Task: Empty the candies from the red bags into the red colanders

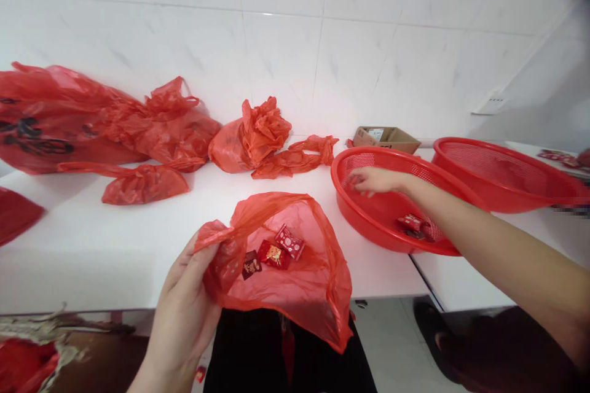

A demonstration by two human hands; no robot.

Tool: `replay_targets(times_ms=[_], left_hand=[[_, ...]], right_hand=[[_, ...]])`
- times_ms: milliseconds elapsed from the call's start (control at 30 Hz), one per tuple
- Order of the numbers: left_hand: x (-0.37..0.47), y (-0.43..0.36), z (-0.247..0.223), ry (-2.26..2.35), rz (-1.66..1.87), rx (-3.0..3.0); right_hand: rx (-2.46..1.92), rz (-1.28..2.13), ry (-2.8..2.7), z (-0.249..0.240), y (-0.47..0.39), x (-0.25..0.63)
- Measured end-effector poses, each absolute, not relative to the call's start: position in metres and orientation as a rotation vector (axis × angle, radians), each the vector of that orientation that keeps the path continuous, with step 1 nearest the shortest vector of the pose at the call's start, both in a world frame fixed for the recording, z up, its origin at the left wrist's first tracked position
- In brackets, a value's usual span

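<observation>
1. White wall tiles (161, 37) are seen behind a white table (92, 245). Filled red bundles (69, 129) are ranged along its back towards the left, and a small cardboard box (396, 145) is set near the wall at the right.

2. One rim edge of a red plastic bag (295, 295) is pinched between the thumb and fingers of the left hand (188, 295). The bag is held over the table's near edge, its mouth spread wide, and three wrapped sweets (273, 255) are contained in it, lying side by side.

3. The right hand (375, 181) is extended into the nearer red basket (357, 218), close to its left inner wall, with the fingers bent. Whether anything is grasped there cannot be told.

4. A few wrapped pieces (412, 223) are left lower in that basket, near the forearm. A second basket (511, 201) is placed just beside it, on the right.

5. The step in hand is judged to be a reach into the basket while the bag is kept ready. For the next move, a sure fingertip grip and a steady, spread bag mouth would be called for.
</observation>
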State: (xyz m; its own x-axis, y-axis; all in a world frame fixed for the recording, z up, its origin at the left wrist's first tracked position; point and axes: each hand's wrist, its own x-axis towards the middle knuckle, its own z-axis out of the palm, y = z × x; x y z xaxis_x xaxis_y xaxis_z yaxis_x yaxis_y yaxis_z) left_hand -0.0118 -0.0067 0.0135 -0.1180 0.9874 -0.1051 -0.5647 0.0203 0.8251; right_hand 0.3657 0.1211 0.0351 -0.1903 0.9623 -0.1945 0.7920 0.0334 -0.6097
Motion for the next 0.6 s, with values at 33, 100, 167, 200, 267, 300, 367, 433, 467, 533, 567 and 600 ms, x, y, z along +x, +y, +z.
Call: replay_targets(times_ms=[33, 100, 167, 200, 267, 300, 367, 433, 467, 533, 567, 600], left_hand=[[-0.012, -0.006, 0.013, 0.886, 1.493, 0.642], [-0.012, -0.005, 0.013, 0.884, 1.499, 0.640], [-0.011, -0.003, 0.014, 0.884, 1.492, 0.635], [-0.010, -0.003, 0.014, 0.885, 1.485, 0.633], [-0.008, -0.002, 0.014, 0.879, 1.474, 0.633], [-0.007, -0.002, 0.015, 0.872, 1.472, 0.631], [-0.006, -0.002, 0.016, 0.861, 1.468, 0.627], [-0.006, -0.001, 0.017, 0.864, 1.473, 0.627], [-0.006, -0.001, 0.018, 0.869, 1.478, 0.629], [-0.006, 0.000, 0.020, 0.872, 1.488, 0.644], [-0.006, 0.001, 0.021, 0.869, 1.493, 0.653], [-0.006, 0.001, 0.022, 0.865, 1.496, 0.664]], right_hand=[[-1.743, 1.002, -1.969, 0.044, 0.116, 0.366], [-1.536, 1.234, -1.752, 0.061, 0.103, 0.361], [-1.289, 1.422, -1.534, 0.071, 0.085, 0.350], [-1.199, 1.476, -1.468, 0.074, 0.076, 0.342], [-1.086, 1.536, -1.384, 0.076, 0.057, 0.323], [-1.054, 1.546, -1.351, 0.077, 0.049, 0.313], [-1.010, 1.557, -1.305, 0.077, 0.036, 0.294], [-0.971, 1.591, -1.319, 0.078, 0.027, 0.276], [-0.950, 1.615, -1.357, 0.078, 0.024, 0.268], [-0.914, 1.655, -1.472, 0.077, 0.021, 0.251], [-0.902, 1.660, -1.531, 0.075, 0.022, 0.242], [-0.892, 1.661, -1.581, 0.071, 0.022, 0.233]])
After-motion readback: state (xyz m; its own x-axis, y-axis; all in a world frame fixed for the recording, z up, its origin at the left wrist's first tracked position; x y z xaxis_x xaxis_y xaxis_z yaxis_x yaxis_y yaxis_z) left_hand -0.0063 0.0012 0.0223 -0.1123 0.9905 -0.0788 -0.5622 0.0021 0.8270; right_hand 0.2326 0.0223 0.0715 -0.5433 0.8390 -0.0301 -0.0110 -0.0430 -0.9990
